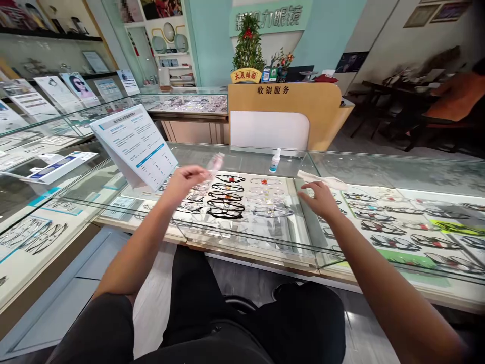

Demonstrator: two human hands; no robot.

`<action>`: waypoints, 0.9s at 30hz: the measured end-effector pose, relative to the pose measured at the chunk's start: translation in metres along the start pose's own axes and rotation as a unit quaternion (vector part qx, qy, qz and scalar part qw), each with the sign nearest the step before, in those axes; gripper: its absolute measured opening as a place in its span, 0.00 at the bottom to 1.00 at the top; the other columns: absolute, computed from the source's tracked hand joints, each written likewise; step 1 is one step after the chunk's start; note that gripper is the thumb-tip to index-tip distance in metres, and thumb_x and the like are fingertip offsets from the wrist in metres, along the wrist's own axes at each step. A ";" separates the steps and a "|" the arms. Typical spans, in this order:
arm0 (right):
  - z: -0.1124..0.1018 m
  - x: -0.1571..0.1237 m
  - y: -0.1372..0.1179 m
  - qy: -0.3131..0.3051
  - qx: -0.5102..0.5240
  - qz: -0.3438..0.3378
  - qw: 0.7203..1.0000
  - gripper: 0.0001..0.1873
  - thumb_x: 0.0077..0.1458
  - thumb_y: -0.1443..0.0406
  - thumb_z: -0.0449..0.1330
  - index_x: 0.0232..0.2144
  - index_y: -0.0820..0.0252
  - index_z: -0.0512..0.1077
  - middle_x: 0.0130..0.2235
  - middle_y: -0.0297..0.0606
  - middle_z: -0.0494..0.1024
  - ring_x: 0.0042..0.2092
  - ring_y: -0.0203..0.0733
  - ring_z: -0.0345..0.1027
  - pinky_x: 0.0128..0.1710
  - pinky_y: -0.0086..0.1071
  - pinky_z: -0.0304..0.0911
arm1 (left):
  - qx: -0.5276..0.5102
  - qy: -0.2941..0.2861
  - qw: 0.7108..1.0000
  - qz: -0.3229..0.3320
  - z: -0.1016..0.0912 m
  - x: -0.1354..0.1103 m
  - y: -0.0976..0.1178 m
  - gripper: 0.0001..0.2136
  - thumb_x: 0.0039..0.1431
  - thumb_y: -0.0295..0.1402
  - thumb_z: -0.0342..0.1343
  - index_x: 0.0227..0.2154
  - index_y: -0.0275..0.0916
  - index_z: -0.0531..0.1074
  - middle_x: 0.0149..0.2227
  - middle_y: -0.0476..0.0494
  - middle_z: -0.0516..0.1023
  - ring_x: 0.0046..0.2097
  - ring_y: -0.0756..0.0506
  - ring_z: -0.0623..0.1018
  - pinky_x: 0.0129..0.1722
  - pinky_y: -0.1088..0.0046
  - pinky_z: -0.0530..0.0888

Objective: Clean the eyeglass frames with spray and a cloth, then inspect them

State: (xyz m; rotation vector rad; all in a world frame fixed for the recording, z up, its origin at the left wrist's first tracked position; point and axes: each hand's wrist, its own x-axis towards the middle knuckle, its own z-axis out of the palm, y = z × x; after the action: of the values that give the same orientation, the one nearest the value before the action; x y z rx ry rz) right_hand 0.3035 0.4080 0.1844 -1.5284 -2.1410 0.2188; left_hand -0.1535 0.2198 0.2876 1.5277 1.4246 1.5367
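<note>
Above the glass display counter, my left hand (185, 181) is closed, its fingers pinching one end of a pair of clear pinkish glasses (215, 163), which is smeared by motion. My right hand (322, 198) hovers over the counter on the right, palm down, with thumb and fingers apart. Just beyond its fingers lies a folded pale cloth (333, 183); whether they touch I cannot tell. A small white spray bottle (275, 161) with a blue label stands upright on the glass between the two hands, farther off.
Beneath the glass, rows of dark-framed glasses (226, 199) and other frames fill the counter (250, 241). A tent-shaped printed sign (132, 144) stands left of my left hand. Beyond is a wooden cashier desk (280, 103) with a plant (248, 43). A person's orange sleeve (454, 96) shows far right.
</note>
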 end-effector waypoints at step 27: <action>0.105 -0.033 -0.395 -0.187 -0.038 -0.326 0.926 0.15 0.73 0.61 0.60 0.42 0.57 0.87 0.56 0.47 0.86 0.61 0.59 0.71 0.65 0.52 0.56 | -0.096 0.255 0.960 -0.070 -0.130 -0.015 -0.125 0.18 0.45 0.44 0.76 0.32 0.38 0.80 0.16 0.62 0.54 0.20 0.55 0.51 0.23 0.74 0.51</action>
State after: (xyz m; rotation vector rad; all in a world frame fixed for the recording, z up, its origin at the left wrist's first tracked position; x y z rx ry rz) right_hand -0.0715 0.2523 0.2443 -0.7660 -2.8583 0.2028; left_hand -0.3082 0.2039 0.1948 0.9298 1.5538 2.0015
